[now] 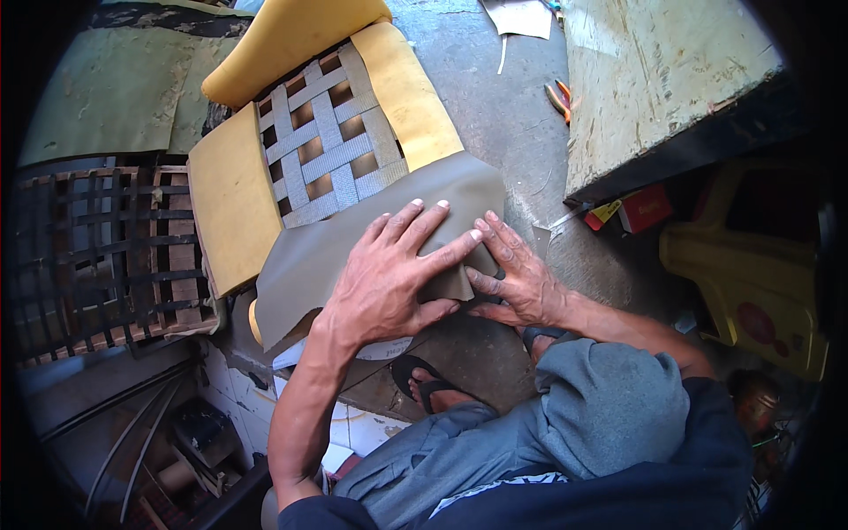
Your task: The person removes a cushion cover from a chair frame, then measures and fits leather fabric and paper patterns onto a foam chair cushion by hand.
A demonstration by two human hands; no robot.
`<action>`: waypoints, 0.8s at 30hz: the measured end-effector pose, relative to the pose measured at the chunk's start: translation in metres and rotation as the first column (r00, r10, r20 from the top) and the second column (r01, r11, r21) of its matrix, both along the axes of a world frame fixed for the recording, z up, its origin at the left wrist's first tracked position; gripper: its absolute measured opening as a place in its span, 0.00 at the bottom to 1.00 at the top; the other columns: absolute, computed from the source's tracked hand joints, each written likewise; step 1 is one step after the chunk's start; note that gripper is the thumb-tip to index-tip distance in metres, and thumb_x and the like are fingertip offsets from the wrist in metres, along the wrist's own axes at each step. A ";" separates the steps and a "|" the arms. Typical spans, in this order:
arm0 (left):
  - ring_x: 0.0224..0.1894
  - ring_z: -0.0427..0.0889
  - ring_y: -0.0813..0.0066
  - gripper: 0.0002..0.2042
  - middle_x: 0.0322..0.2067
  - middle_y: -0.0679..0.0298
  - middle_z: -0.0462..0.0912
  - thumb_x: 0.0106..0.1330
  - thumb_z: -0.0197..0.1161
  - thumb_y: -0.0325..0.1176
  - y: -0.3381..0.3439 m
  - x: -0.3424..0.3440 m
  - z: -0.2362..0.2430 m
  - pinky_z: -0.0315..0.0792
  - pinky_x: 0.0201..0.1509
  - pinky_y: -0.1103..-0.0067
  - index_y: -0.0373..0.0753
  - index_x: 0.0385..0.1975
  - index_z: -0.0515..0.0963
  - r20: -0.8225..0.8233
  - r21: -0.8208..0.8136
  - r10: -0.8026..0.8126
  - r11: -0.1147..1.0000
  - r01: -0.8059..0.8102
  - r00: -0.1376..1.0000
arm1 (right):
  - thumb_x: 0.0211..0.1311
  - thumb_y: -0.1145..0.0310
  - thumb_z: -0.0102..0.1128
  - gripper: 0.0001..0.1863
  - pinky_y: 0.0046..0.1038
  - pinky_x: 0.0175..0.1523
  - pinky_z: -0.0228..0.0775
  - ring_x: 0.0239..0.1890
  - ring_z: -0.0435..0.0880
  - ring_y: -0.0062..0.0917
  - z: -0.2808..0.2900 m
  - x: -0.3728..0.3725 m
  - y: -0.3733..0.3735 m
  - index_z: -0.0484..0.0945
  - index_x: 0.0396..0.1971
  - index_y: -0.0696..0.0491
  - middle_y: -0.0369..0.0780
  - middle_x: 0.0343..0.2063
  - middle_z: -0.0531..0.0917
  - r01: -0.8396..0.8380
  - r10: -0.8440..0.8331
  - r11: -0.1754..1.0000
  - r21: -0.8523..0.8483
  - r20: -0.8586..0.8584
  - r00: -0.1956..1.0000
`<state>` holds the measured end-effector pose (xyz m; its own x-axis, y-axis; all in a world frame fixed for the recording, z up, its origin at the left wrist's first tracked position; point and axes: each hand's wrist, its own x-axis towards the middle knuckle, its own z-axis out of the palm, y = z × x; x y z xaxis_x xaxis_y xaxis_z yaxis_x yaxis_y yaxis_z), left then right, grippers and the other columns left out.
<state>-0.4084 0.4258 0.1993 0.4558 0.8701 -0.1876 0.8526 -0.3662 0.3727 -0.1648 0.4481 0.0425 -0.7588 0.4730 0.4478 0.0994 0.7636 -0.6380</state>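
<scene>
A chair frame with yellow foam padding (231,208) stands in front of me, its seat opening crossed by woven grey webbing straps (329,141). Over its near side lies a grey-brown sheet of upholstery vinyl (305,265). My left hand (393,269) rests flat on this vinyl with the fingers spread. Just to its right, my right hand (517,278) lies at the sheet's right edge, fingers stretched and apart. The left index fingertip almost meets the right fingers. Between the hands a flap of vinyl folds down, and what is under it is hidden.
A worn pale-topped table (662,97) stands at the right, with orange-handled pliers (558,102) on the floor beside it. Underneath is a red box (645,209). Another frame with black webbing (106,256) leans at the left. A yellow plastic piece (751,274) sits far right.
</scene>
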 end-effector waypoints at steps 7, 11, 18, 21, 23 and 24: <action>0.71 0.69 0.46 0.44 0.71 0.54 0.68 0.40 0.83 0.38 -0.006 -0.003 0.009 0.67 0.71 0.52 0.61 0.66 0.75 -0.031 0.122 -0.013 0.992 0.016 0.999 | 0.65 0.63 0.68 0.30 0.48 0.78 0.53 0.78 0.58 0.51 0.048 0.016 0.028 0.76 0.67 0.46 0.55 0.73 0.65 -0.166 0.126 0.915 -0.368 -0.130 0.983; 0.71 0.68 0.47 0.42 0.71 0.56 0.67 0.44 0.80 0.41 -0.013 -0.009 -0.009 0.67 0.71 0.54 0.66 0.67 0.73 -0.077 0.086 -0.028 0.996 0.034 0.997 | 0.78 0.59 0.54 0.24 0.33 0.68 0.69 0.61 0.81 0.29 0.056 0.014 0.089 0.77 0.62 0.63 0.45 0.53 0.87 -0.020 -0.105 0.611 -0.791 -0.106 0.989; 0.73 0.64 0.52 0.39 0.71 0.57 0.65 0.47 0.76 0.40 -0.012 -0.004 -0.012 0.65 0.70 0.56 0.62 0.66 0.72 -0.030 0.115 -0.071 0.991 0.074 0.997 | 0.83 0.46 0.40 0.33 0.27 0.63 0.72 0.56 0.82 0.25 -0.006 -0.071 0.108 0.76 0.65 0.60 0.44 0.57 0.84 -0.220 0.142 0.516 -0.828 -0.170 0.975; 0.74 0.63 0.51 0.39 0.71 0.58 0.65 0.49 0.77 0.40 -0.015 -0.007 -0.007 0.63 0.73 0.56 0.64 0.66 0.72 -0.041 0.090 -0.042 0.995 0.046 0.998 | 0.82 0.41 0.35 0.37 0.28 0.62 0.73 0.56 0.82 0.26 -0.011 -0.064 0.114 0.76 0.65 0.58 0.44 0.56 0.84 -0.152 0.240 0.406 -0.901 -0.056 0.969; 0.74 0.64 0.51 0.40 0.71 0.58 0.66 0.48 0.77 0.40 -0.020 -0.003 -0.004 0.63 0.73 0.56 0.64 0.66 0.72 -0.047 0.076 -0.049 0.996 0.052 0.998 | 0.82 0.39 0.34 0.38 0.28 0.62 0.74 0.56 0.82 0.26 -0.048 -0.049 0.101 0.76 0.64 0.59 0.44 0.55 0.84 -0.024 0.121 0.357 -0.934 0.021 0.992; 0.73 0.65 0.51 0.40 0.71 0.58 0.66 0.48 0.77 0.40 -0.021 -0.002 -0.004 0.64 0.73 0.56 0.64 0.66 0.72 -0.035 0.094 -0.042 0.995 0.045 0.999 | 0.82 0.39 0.33 0.38 0.29 0.61 0.75 0.56 0.83 0.26 -0.078 -0.041 0.096 0.75 0.65 0.58 0.45 0.55 0.84 -0.048 0.053 0.360 -0.932 -0.031 0.998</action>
